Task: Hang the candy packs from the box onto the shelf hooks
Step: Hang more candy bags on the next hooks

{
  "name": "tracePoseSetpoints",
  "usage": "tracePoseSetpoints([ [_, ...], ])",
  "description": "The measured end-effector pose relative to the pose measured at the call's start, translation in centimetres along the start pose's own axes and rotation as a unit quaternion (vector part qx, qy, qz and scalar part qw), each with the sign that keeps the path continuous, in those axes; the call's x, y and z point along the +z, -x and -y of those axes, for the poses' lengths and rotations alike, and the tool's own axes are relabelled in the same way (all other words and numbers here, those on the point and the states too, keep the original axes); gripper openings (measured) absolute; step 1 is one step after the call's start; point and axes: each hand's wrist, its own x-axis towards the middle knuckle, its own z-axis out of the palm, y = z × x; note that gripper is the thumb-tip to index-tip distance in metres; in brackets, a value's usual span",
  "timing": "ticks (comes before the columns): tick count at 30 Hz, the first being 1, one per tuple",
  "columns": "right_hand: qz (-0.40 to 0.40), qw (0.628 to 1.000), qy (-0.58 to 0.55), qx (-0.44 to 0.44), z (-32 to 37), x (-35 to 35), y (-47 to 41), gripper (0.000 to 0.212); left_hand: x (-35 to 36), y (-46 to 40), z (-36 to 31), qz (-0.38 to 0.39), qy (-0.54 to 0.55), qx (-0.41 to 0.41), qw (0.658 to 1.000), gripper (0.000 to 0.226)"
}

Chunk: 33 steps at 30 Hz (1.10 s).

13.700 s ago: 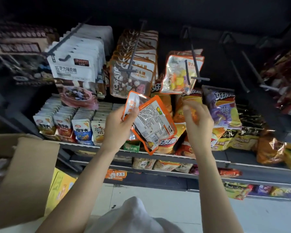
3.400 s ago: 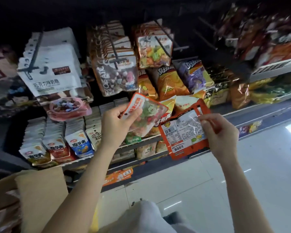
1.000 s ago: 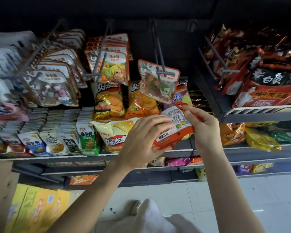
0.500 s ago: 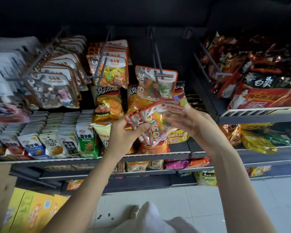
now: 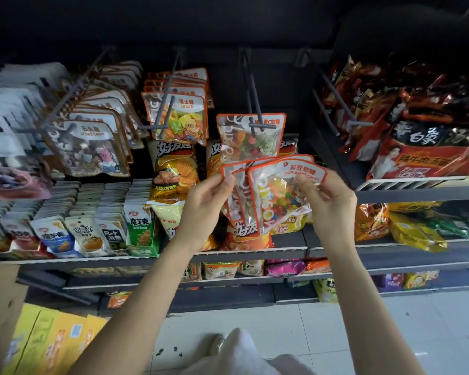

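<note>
**Fanned candy packs held just under the loaded hook**

Dark shop shelving (image 5: 255, 251) fills the view, hooks above and snack rows below. At the fingers: the left hand (image 5: 205, 209) pinches the top left corner of a fan of orange-edged candy packs (image 5: 275, 194), thumb in front, fingers curled behind. The right hand (image 5: 329, 208) pinches the front pack's upper right edge, beside its white label, fingers curled round the film. At least three packs show, overlapped, clear fronts with coloured sweets inside.

Outward now: just above the fan, one hung pack (image 5: 251, 138) of the same orange-edged kind sits at the tip of a grey hook (image 5: 255, 104), its lower edge touching or nearly touching the held packs. Left of that, a row of sugar candy packs (image 5: 179, 117) crowds another hook, and stone candy packs (image 5: 90, 147) fill the next. Behind the hands stand chip bags (image 5: 173, 169); small konjac snack packets (image 5: 98, 231) line the shelf to the left. Red noodle bags (image 5: 423, 147) fill the right-hand rack. A cardboard box (image 5: 0, 307) edges in at lower left, beside yellow cartons (image 5: 52, 345).
</note>
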Motion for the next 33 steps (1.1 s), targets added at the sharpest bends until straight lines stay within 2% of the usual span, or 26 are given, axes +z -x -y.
tracePoseSetpoints([
  [3, 0.023, 0.999, -0.022, -0.01, -0.2, -0.5, 0.0, 0.029, -0.5, -1.4, -0.6, -0.03, 0.021, -0.012, 0.999, 0.012],
  [6, 0.029, 0.999, -0.023, -0.017, 0.0, -0.4, -0.5, 0.017, -1.0, -2.7, -0.9, -0.046, 0.025, -0.025, 0.998, 0.021],
  [10, 0.042, 0.998, -0.029, -0.037, 0.1, 0.1, -1.7, 0.007, -1.1, -3.6, -0.9, -0.045, 0.029, -0.028, 0.998, 0.012],
  [19, 0.054, 0.994, -0.031, -0.09, 0.3, 1.6, -2.9, 0.027, -1.2, -5.4, -0.9, -0.037, -0.064, 0.052, 0.996, 0.009],
  [22, 0.047, 0.996, -0.031, -0.064, 0.0, 1.8, -3.4, 0.02, -0.9, -5.7, -0.6, -0.032, -0.075, 0.063, 0.995, 0.009],
  [26, 0.042, 0.997, -0.035, -0.057, -0.2, 2.2, -4.0, 0.015, -0.8, -6.2, 0.2, -0.067, -0.096, 0.099, 0.988, 0.008],
  [30, 0.032, 0.997, -0.013, -0.063, -0.7, 3.0, -4.6, 0.017, -0.7, -7.3, 0.9, -0.118, -0.208, 0.161, 0.958, 0.014],
  [33, 0.003, 0.999, -0.013, -0.051, -0.8, 3.8, -5.4, 0.017, -0.4, -9.2, 1.3, -0.142, -0.234, 0.174, 0.946, 0.019],
])
